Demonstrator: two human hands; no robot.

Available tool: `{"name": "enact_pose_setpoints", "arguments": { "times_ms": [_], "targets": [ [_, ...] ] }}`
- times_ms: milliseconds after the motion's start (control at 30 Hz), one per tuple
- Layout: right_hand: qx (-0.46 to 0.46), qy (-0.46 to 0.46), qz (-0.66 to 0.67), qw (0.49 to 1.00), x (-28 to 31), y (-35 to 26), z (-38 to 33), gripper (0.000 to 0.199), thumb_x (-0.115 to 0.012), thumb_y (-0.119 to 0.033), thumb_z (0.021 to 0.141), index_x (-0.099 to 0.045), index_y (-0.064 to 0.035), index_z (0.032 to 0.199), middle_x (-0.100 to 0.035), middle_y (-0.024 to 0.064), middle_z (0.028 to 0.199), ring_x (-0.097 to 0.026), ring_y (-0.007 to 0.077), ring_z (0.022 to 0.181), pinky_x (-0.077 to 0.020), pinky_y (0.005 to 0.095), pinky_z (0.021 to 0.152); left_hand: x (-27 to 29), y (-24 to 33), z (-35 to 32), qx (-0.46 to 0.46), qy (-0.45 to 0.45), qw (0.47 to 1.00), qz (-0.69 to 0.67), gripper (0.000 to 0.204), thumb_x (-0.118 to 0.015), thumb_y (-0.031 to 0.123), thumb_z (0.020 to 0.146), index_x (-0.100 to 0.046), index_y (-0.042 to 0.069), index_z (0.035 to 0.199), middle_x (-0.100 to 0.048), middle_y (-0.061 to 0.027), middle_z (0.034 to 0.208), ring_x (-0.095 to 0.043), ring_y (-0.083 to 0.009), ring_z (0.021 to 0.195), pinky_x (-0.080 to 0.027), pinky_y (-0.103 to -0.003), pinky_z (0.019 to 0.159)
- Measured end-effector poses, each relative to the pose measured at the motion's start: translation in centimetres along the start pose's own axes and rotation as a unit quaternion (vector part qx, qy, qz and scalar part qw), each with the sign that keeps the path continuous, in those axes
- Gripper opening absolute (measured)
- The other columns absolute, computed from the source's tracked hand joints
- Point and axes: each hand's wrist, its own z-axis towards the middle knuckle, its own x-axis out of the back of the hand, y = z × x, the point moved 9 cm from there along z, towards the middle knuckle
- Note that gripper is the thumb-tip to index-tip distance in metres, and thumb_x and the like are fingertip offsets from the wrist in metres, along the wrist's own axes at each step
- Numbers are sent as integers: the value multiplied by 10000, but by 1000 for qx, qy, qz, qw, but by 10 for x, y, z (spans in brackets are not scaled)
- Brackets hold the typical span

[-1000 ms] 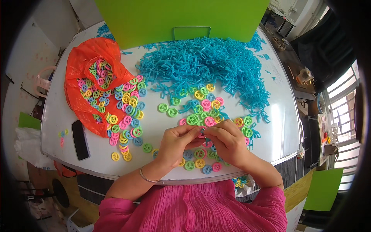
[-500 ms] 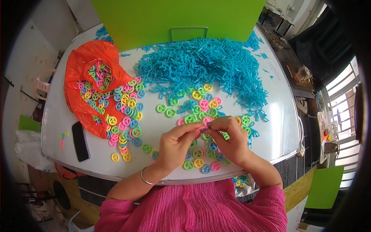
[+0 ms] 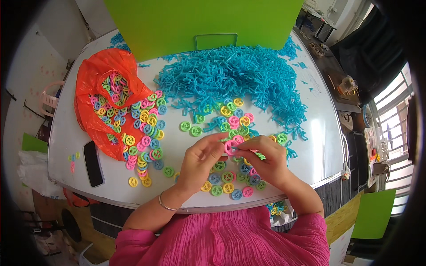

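Between finger and thumb of my right hand (image 3: 267, 156) is a pink plastic wheel (image 3: 230, 146), held tilted above the table; a small blue bit shows at its right side. My left hand (image 3: 200, 159) is just left of the wheel, thumb and forefinger parted, with nothing visible in its grasp. Beneath and around both hands lie loose wheels in green, yellow, blue and pink, such as a yellow wheel (image 3: 228, 187) and a green wheel (image 3: 195, 131). Some of them are hidden under my hands.
A heap of small blue plastic pieces (image 3: 230, 73) lies across the far side, before a green panel (image 3: 204, 20) with a metal handle. On the left, a red plastic bag (image 3: 86, 84) spills more wheels, beside a phone (image 3: 93, 164). The white table (image 3: 319, 155) has a curved near edge.
My left fingers have parted and drawn back from the pink wheel. The wheel has turned so its round face shows, still in my right hand.
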Motion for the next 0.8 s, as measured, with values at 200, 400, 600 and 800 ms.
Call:
{"name": "enact_pose_setpoints", "arguments": {
  "times_ms": [200, 400, 600, 800],
  "targets": [
    [-187, -297, 133, 927, 31, 0, -24, 132, -726, -51, 803, -693, -47, 931, -699, 65, 851, -678, 178, 744, -522, 294, 636, 39, 49, 1, -33, 62, 981, 179, 301, -579, 216, 960, -591, 60, 1217, -650, -28, 1034, -581, -72, 849, -469, -212, 684],
    [-169, -569, 52, 803, 49, -10, -110, 243, -700, -224, 854, -679, -110, 1067, -700, 73, 893, -666, 234, 741, -522, 309, 635, 41, 77, -35, 22, -50, 796, 602, 282, -757, 224, 783, -648, 55, 981, -635, -61, 921, -601, -161, 813, -483, -303, 688],
    [-172, -526, 71, 830, 48, -1, -97, 417, -727, -303, 835, -643, -106, 1193, -706, 84, 1011, -682, 244, 782, -546, 327, 675, 51, 45, -61, -12, -53, 731, 680, 328, -794, 185, 682, -621, 58, 930, -609, -87, 859, -637, -228, 775, -495, -356, 700],
    [-273, -196, -51, 941, 72, 72, -23, 213, -714, -62, 807, -698, -45, 1018, -708, 88, 897, -652, 177, 735, -513, 301, 650, 50, 21, -34, 31, -20, 794, 607, 369, -795, 162, 705, -587, 50, 987, -612, -94, 849, -632, -220, 690, -506, -335, 640]
  ]
}}
